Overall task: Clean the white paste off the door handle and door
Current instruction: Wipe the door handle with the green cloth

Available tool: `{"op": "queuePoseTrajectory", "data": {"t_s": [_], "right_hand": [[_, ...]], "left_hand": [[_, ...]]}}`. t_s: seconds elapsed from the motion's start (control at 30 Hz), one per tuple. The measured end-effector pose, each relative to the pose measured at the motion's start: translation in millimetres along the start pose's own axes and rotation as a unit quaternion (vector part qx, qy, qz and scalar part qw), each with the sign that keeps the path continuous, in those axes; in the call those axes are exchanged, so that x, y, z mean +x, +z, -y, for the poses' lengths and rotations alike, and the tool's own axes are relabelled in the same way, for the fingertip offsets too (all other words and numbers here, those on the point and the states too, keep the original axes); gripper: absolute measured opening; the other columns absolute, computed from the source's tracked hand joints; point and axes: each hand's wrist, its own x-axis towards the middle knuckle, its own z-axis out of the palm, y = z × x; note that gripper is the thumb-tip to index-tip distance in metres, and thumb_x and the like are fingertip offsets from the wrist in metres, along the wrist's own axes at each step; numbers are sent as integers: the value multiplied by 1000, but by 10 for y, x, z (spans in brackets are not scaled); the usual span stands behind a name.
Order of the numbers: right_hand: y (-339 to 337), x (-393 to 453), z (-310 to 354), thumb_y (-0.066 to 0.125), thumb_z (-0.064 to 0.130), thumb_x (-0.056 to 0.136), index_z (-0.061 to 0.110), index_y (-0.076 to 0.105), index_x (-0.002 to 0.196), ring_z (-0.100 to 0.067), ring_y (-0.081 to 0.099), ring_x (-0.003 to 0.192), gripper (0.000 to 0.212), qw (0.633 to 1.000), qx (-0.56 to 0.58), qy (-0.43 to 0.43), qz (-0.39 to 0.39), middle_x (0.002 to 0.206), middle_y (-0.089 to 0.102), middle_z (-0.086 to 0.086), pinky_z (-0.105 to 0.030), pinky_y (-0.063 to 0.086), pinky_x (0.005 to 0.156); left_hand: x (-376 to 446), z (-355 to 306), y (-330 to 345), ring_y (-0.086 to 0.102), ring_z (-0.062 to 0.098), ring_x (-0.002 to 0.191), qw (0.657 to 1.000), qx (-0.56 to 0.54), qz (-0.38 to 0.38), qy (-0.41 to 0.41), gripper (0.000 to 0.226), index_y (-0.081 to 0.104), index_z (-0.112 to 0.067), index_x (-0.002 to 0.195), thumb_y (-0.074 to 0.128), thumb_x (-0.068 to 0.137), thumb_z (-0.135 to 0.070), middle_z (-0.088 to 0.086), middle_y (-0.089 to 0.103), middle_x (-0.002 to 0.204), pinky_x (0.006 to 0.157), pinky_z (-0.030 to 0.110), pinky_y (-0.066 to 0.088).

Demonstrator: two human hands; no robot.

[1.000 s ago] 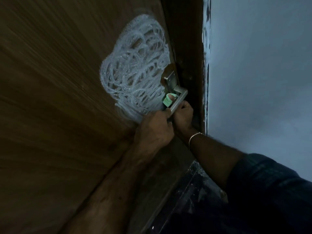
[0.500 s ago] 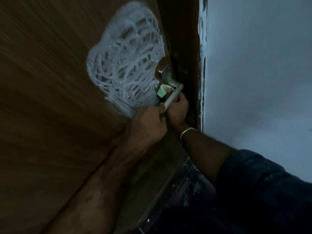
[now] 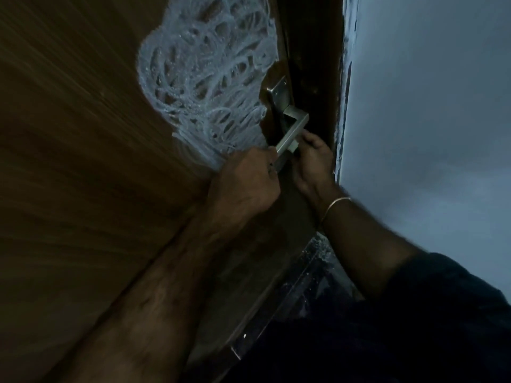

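Note:
The brown wooden door [image 3: 83, 161] carries a wide swirl of white paste [image 3: 204, 78] just left of the lock. The metal door handle [image 3: 293, 128] sticks out from its plate at the door's edge and looks free of paste. My left hand [image 3: 246, 183] is closed in a fist around the lever's free end. My right hand [image 3: 312, 161] presses on the lever from the right, thumb on the metal and fingers curled behind it. The green sponge is hidden behind the lever and my fingers.
A dark door frame [image 3: 312, 51] runs up the right of the handle, with a pale wall [image 3: 428, 106] beyond it. White smears mark the frame's edge [image 3: 347, 37]. A speckled threshold strip [image 3: 290, 299] lies low between my arms.
The green sponge, visible by the lever before, has dropped out of sight. My right hand slid down the lever. The view shifted, so the paste patch sits higher.

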Motion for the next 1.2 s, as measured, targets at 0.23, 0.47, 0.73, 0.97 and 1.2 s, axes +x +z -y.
{"op": "queuePoseTrajectory", "data": {"t_s": [0.23, 0.47, 0.73, 0.97, 1.2], "right_hand": [[74, 10, 26, 57, -9, 90, -5, 61, 115, -19, 63, 89, 25, 997, -41, -66, -20, 93, 67, -6, -32, 56, 81], [159, -16, 3, 56, -10, 90, -5, 65, 111, -23, 65, 86, 24, 999, -11, -43, -20, 98, 68, -15, -40, 56, 84], [204, -71, 137, 53, -13, 89, -8, 64, 113, -24, 62, 82, 27, 998, 1, -50, -37, 92, 66, -14, -38, 56, 78], [51, -134, 236, 48, -5, 97, -10, 57, 118, -16, 60, 81, 23, 998, 25, -59, 12, 90, 62, -10, -29, 53, 79], [-43, -160, 669, 59, 7, 92, 9, 72, 101, -15, 62, 98, 16, 752, -502, -416, 98, 104, 68, -4, -13, 42, 87]], "left_hand": [[35, 35, 9, 52, 10, 83, 1000, 9, -11, 15, 47, 48, -22, 148, 53, 101, -21, 5, 63, 132, 75, 22, 42], [15, 4, -1, 57, 18, 122, 1000, 17, -14, 5, 48, 48, -23, 149, 52, 102, -22, 2, 55, 145, 86, 16, 35], [-4, -89, -16, 63, 21, 101, 999, 50, 7, 5, 44, 46, -21, 148, 48, 104, -22, 9, 60, 130, 81, 29, 50], [-28, -86, -31, 61, 22, 113, 999, 39, 15, -4, 47, 47, -21, 148, 53, 101, -21, 7, 58, 137, 97, 37, 54], [-42, -49, -21, 54, 22, 127, 1000, 15, -1, -1, 50, 46, -21, 149, 54, 100, -22, 5, 53, 144, 107, 33, 44]]}}
